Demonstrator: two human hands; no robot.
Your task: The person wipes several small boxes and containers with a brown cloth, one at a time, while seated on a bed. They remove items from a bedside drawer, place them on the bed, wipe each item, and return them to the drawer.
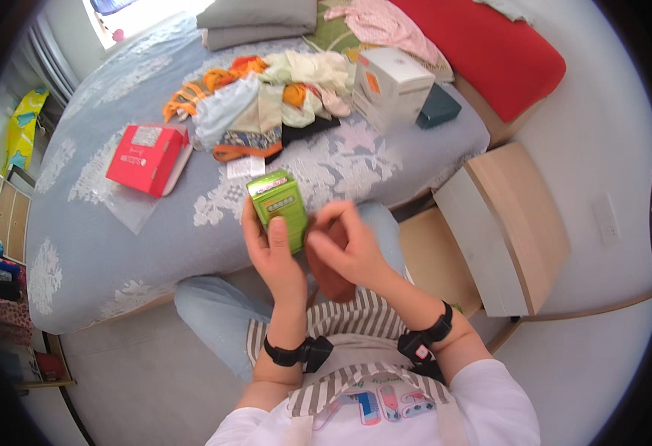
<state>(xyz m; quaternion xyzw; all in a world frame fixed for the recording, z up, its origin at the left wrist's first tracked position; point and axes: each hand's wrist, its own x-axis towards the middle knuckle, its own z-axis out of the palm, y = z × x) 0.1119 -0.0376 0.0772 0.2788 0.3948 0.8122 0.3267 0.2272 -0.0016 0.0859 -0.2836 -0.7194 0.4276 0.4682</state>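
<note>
My left hand [273, 262] grips a green printed cardboard box [287, 209] upright, thumb across its front face. The box bears writing, and its top end looks closed. Close against the box's right side is my right hand [348, 245], blurred, with thumb and fingers pinched together. A reddish-brown soft item [331, 279], perhaps a pouch, hangs from that hand over my lap. The fingers hide its upper part.
Before me is a bed with a grey-blue patterned cover [186, 245]. On it lie a red box [144, 159], a heap of clothes [247, 106], a white box [393, 83] and a dark teal box [439, 106]. A drawer [476, 240] stands pulled out at right.
</note>
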